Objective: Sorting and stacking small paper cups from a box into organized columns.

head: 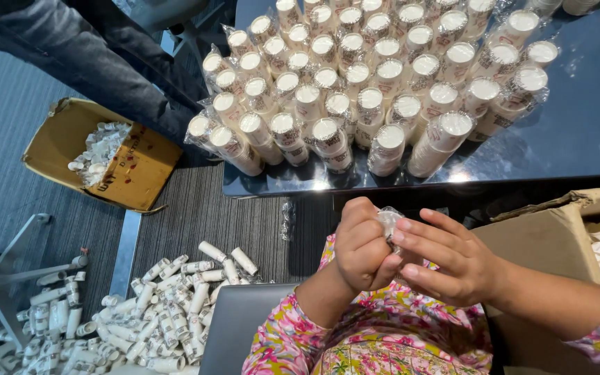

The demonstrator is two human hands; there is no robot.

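Clear plastic wrapper [388, 221] pinched between two curled hands, left [361, 244], right [446, 258].

White paper cups [388, 139], dark glossy table [585, 132], pink floral sleeves [282, 344], yellow-brown box [57, 139]

**Office floor turned packing room**

A glossy dark table [592, 132] stands on grey ribbed office carpet [8, 139], and the wheeled base of a desk chair [1, 278] shows left of the table. On the table, wrapped stacks of paper cups [355, 90] crowd together; below it, loose stacks [140, 312] litter the carpet beside an open cardboard box [133, 173].
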